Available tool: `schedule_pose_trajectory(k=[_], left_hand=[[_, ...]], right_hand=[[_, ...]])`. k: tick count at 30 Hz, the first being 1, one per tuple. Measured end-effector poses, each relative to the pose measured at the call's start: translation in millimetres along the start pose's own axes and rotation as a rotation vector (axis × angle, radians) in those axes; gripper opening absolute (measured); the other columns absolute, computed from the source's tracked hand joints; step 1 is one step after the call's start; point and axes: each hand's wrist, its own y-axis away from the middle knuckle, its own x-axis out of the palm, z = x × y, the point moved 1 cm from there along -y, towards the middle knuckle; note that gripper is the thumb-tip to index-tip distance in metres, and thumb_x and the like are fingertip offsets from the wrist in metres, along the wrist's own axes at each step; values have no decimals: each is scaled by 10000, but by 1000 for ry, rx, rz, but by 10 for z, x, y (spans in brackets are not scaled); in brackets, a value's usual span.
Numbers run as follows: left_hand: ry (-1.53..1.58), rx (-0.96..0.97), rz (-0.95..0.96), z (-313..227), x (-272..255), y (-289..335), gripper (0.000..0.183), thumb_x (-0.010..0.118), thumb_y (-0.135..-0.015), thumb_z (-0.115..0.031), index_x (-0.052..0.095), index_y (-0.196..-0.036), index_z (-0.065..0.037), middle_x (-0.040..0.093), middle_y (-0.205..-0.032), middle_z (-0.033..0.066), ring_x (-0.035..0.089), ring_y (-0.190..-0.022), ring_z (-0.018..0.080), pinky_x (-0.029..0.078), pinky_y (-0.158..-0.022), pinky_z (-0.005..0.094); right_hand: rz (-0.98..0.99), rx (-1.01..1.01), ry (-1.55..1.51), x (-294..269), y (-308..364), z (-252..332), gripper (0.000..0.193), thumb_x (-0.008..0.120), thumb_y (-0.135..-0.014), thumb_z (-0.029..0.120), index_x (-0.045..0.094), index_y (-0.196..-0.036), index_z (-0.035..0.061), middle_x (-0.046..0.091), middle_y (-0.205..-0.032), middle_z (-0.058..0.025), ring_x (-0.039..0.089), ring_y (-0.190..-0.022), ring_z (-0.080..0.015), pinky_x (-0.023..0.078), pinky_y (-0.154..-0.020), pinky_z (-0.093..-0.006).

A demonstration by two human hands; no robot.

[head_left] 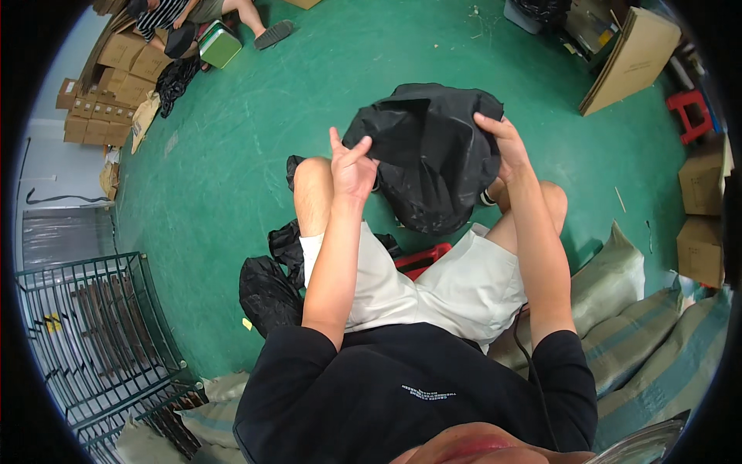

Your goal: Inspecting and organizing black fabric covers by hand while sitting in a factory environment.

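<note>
A black bag-like piece of thin, slightly shiny sheet (433, 155) hangs between my hands above my knees, its upper side gaping into a dark hollow. At its left edge, my left hand (354, 166) has the thumb over the material and one finger sticking up; the other fingers are partly hidden. My right hand (506, 147) grips the right edge, thumb on the outer face and fingers mostly out of sight behind. Beside my left thigh lie crumpled black bags (267, 294). A red stool (423, 261) shows between my thighs.
Woven sacks (649, 332) lie close on my right. A dark metal rack (93, 332) stands at left. Cartons (116, 85) are stacked far left, near another person (178, 19) with a green box (219, 45). Cardboard sheets (630, 62) and a red stool (690, 116) stand far right.
</note>
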Motion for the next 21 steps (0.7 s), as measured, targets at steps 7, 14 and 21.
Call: schedule_pose_trajectory(k=[7,14,21], left_hand=[[181,0,8,-74,191,84,1025,618,-842,92,-45,-1548,-245,374,-1422,182,504,-1229,301,415,-1023,538],[-433,277,-117,292,-9,-568,724,617,-860,56,307,-1491,-116,485,-1311,174,538,-1149,215,458,-969,333],[-494,273,111,-209,638,-1720,680,691,-798,64,390,-1394,-62,595,-1145,191,637,-944,249,551,-815,359]], right_hand=[[139,-48,-391,42,21,-79,372,603,-891,88,539,-1245,-10,626,-1208,-170,627,-1089,-254,519,-946,-418],[-249,28,-94,-84,-413,-196,188,567,-874,-17,607,-1041,-94,683,-998,-169,666,-958,-280,552,-867,-405],[-180,-111,-37,-106,-1382,596,181,544,-909,33,613,-1026,-88,679,-1032,-168,666,-937,-296,548,-862,-412]])
